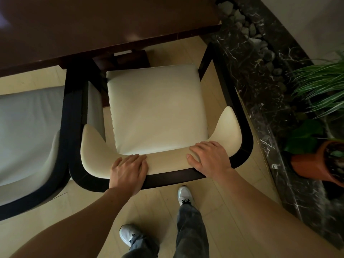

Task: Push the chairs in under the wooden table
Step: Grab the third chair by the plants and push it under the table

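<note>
Both hands grip the cream chair's backrest: left hand (128,169) and right hand (209,158), fingers curled over its top. Ahead, the wooden table (93,25) covers only the cream chair (156,112) seat's front edge. Pale plank floor (232,216), dark marble ledge (260,71), 1 neighbouring chair (28,127), potted plant (316,164).

Head view, steeply down, close over chair (158,112).
</note>
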Demonstrator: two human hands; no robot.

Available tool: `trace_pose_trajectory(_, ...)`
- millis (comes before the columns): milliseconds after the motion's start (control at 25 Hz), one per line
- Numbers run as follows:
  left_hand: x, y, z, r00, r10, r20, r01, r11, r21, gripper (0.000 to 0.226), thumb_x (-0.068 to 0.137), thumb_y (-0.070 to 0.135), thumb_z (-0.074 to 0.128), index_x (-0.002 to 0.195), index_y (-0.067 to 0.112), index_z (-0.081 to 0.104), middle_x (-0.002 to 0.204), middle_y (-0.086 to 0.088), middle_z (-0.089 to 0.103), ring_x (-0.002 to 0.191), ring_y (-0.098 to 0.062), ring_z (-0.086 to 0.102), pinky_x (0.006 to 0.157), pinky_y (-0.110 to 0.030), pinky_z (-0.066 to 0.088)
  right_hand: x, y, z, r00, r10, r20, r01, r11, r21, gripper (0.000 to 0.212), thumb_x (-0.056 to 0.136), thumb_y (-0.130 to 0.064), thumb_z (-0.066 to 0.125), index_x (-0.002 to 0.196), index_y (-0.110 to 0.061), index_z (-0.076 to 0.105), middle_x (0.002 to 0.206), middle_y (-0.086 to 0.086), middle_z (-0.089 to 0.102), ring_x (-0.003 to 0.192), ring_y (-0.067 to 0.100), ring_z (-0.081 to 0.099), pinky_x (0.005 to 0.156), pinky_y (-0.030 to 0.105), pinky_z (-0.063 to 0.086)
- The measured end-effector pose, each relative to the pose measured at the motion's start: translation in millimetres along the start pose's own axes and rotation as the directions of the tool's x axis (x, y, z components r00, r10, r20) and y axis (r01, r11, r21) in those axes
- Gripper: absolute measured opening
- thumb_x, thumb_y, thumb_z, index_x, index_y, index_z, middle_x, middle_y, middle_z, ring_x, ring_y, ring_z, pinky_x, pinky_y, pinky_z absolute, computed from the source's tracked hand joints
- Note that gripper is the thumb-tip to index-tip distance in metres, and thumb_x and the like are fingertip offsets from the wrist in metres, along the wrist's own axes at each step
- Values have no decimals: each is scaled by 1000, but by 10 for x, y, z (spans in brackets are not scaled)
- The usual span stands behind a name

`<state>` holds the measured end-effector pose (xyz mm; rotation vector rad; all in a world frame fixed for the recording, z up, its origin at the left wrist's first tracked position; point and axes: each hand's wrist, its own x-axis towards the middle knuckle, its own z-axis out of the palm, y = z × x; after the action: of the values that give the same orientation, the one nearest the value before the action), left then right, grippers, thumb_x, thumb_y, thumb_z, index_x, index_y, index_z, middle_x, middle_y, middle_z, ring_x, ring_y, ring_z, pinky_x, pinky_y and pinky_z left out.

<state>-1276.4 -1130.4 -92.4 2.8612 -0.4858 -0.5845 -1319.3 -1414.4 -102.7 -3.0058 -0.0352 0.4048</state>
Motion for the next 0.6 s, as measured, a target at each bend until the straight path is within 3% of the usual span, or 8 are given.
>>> trace_pose_trajectory(280,29,16,22,1000,9,-15,-9,1000,10,47,100,39,30,126,24,66,122,3,70,115,-21,63,105,-40,38,37,29,-59,997,-11,83,15,999,-43,68,92,-61,15,125,-26,63,122,-3,69,112,20,61,98,38,41)
trace_pose_trajectory(440,104,-16,-59,984,24,178,-26,1000,9,46,106,42,25,139,26,52,137,2,59,128,-22,51,110,-42,31,52,1,-166,971,-16,239,20,1000,-17,62,98,-57,17,137,-23,52,134,1,59,124,23,53,106,39,35)
trace_pose_trajectory(600,212,-108,-317,870,86,485,-100,995,4,51,107,45,21,144,19,43,143,-8,51,132,-28,46,111,-44,32,163,-150,-529,845,31,534,-45,999,14,52,101,-54,26,129,-20,53,124,6,58,115,28,54,95,43,40)
